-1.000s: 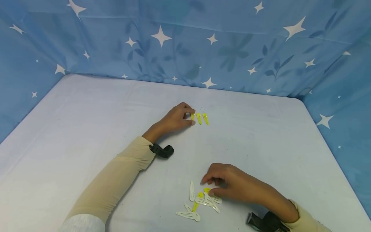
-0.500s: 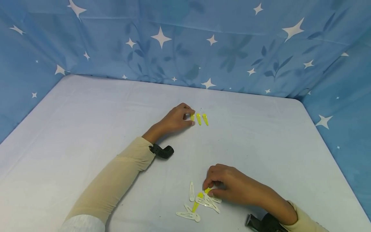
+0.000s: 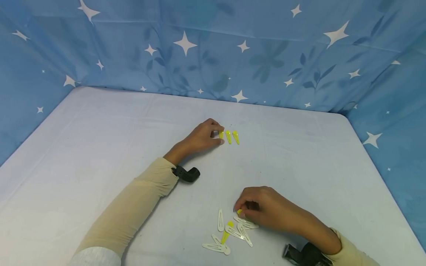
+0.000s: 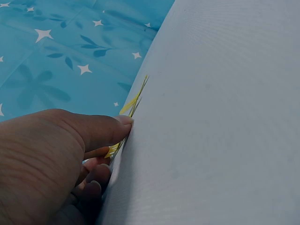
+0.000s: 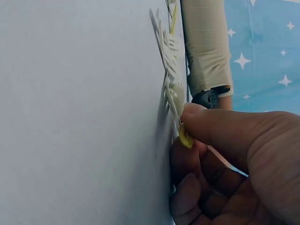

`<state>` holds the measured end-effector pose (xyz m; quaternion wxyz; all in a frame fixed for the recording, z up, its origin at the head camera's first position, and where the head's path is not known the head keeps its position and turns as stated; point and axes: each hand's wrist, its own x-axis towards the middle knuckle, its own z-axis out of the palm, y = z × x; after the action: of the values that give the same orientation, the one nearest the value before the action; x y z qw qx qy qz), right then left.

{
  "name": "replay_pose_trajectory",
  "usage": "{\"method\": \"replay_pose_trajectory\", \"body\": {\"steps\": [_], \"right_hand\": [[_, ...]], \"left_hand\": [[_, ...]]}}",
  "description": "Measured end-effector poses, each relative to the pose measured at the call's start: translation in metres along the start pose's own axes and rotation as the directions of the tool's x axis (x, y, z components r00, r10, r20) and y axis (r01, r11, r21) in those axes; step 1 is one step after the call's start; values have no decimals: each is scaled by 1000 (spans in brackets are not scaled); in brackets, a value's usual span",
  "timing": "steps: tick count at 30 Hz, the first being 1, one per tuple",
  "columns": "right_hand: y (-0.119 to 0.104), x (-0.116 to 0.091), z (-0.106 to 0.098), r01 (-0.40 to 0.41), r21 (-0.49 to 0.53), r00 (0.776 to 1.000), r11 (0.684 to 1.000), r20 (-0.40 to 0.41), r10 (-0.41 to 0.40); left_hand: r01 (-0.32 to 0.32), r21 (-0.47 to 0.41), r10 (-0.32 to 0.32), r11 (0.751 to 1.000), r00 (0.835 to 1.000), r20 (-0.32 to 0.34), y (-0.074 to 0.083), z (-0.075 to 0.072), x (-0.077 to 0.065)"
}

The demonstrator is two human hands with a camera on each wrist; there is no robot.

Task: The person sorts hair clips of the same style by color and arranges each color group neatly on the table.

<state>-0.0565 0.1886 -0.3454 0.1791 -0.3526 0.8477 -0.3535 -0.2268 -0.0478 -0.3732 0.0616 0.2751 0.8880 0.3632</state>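
My left hand [image 3: 217,133] lies on the white table [image 3: 100,140] at mid-distance, thumb and curled fingers pinching a yellow hair clip [image 3: 221,135] flat on the surface. In the left wrist view the thumb [image 4: 108,131] sits on that clip [image 4: 112,150]. Two more yellow clips [image 3: 232,137] lie in a row just right of it. Near the front edge my right hand [image 3: 243,211] pinches another yellow clip [image 3: 239,211], also seen as the yellow clip [image 5: 185,138] in the right wrist view, just above a small pile of white clips [image 3: 239,229].
One yellow clip [image 3: 227,229] lies among the white clips, and a single white clip [image 3: 220,220] lies just left of the pile. Blue star-patterned cloth [image 3: 213,51] walls the table at the back and both sides. Black wrist mounts [image 3: 188,173] sit on both forearms.
My right hand has closed its fingers on a yellow clip from the pile and drawn it slightly up and back. The left hand has stayed put.
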Motion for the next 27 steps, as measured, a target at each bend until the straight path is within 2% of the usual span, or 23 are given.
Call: {"method": "replay_pose_trajectory", "body": {"steps": [3,7,13,18,27], "right_hand": [[1,1,-2,-9,34,1000,999,-5,10],[4,2,-4,20,56,1000,998,-7,-19],[5,3,-7,42,44,999,998,-21,-41],[7,4,-8,45,43,997,998,-70,-42],[10,9,-15,-5,45,990,999,-144,12]], "left_hand": [[3,-2,-2,1000,1000,0,0,0,0],[6,0,-6,1000,1000,0,0,1,0],[8,4,-8,1000,1000,2,1,0,0],[7,4,-7,1000,1000,2,1,0,0],[5,-2,-5,1000,1000,-1,0,1,0]]}}
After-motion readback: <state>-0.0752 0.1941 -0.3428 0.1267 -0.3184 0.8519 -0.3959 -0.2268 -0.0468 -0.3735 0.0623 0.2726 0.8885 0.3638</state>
